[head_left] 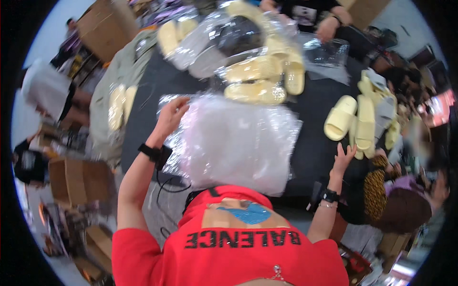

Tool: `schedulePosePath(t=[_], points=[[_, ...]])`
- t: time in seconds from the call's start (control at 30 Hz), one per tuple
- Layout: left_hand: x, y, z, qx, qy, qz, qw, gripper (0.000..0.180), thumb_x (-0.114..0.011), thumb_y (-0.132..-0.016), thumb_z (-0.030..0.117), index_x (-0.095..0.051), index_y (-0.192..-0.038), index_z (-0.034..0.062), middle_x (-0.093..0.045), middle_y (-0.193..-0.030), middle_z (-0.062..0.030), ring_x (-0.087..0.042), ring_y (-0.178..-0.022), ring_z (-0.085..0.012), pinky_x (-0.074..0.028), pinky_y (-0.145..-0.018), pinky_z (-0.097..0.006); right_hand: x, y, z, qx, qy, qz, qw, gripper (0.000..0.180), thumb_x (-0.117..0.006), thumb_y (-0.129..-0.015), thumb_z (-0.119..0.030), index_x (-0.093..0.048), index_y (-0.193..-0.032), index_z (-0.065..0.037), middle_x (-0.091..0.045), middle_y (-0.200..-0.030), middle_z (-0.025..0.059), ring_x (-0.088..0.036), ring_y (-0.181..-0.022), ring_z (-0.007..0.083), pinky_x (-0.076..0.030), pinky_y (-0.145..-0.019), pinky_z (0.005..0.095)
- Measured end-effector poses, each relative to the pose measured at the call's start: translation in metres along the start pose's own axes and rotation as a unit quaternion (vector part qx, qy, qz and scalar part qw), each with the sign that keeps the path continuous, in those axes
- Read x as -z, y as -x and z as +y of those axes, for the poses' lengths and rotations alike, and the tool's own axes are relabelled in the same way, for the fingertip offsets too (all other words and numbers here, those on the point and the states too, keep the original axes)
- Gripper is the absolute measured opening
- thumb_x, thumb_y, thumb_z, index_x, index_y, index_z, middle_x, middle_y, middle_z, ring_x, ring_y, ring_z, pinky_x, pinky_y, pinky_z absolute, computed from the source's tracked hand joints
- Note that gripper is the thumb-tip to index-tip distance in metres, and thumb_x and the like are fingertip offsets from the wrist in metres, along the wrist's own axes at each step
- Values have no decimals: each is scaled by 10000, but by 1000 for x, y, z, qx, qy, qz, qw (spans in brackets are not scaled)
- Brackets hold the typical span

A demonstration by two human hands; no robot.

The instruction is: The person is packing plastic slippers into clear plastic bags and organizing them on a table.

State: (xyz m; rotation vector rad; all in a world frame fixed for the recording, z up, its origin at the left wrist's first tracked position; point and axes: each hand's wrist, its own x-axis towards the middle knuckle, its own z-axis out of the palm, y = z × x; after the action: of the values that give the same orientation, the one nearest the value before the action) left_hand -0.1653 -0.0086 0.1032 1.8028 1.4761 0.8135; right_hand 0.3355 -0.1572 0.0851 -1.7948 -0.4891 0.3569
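A stack of clear plastic bags (pixel 238 143) lies flat on the dark table right in front of me. My left hand (pixel 172 115) rests at the stack's upper left edge, its fingers loosely bent and slightly apart, with nothing visible in them. To the right, my right hand (pixel 343 158) reaches out with spread fingers, just below a pale yellow slide slipper (pixel 365 124). It holds nothing; whether its fingertips touch the slipper, I cannot tell. Another yellow slipper (pixel 340 118) lies beside that one, at the edge of a pile of yellow and grey slippers.
Bagged yellow slippers (pixel 255 92) and grey ones heap up at the table's far side. Across the dark table (pixel 315 102) sits a person (pixel 329 26). Another person (pixel 405 205) is close on my right. A cardboard box (pixel 81 181) stands at left.
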Motion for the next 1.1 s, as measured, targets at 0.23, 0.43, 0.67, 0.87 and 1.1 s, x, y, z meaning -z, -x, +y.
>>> schedulePosePath(t=[0.23, 0.43, 0.67, 0.87, 1.1], points=[[54, 79, -107, 140, -62, 143, 978, 364, -573, -836, 249, -569, -1135, 43, -577, -1038, -175, -563, -966, -267, -440, -834, -341, -39, 82, 63, -146, 101, -270, 946, 571, -603, -846, -241, -355, -1345, -117, -495, -1229, 84, -533, -928, 144, -430, -702, 276], [23, 99, -115, 336, 21, 171, 926, 668, -653, -791, 343, -390, -1302, 3, -516, -1201, -168, -500, -1097, -278, -393, -902, -375, -59, 82, 93, -37, 137, -303, 942, 424, -630, -812, -88, -493, -1198, 23, -579, -904, 50, -528, -786, 107, -422, -683, 235], [24, 92, -90, 297, 219, 51, 928, 510, -640, -810, 234, -480, -1220, -24, -587, -929, -80, -533, -758, -124, -435, -656, -266, -36, 52, 72, -47, 1, -260, 964, 132, -498, -912, -120, -484, -1023, -50, -572, -878, 40, -588, -741, 116, -469, -604, 231], [-6, 71, -79, 198, 220, -59, 953, 387, -579, -803, 88, -530, -1181, 25, -549, -828, -39, -502, -691, -109, -437, -622, -261, -5, 15, 51, -122, -96, -291, 944, 120, -469, -938, -170, -465, -1033, -97, -591, -808, 45, -570, -610, 112, -445, -487, 218], [-31, 61, -77, 210, 149, -120, 959, 411, -562, -805, 132, -515, -1199, 20, -578, -855, -97, -563, -712, -162, -456, -642, -281, -22, 10, 54, -145, -63, -379, 912, 202, -489, -935, -186, -482, -1106, -79, -601, -866, 50, -569, -691, 96, -474, -580, 233]])
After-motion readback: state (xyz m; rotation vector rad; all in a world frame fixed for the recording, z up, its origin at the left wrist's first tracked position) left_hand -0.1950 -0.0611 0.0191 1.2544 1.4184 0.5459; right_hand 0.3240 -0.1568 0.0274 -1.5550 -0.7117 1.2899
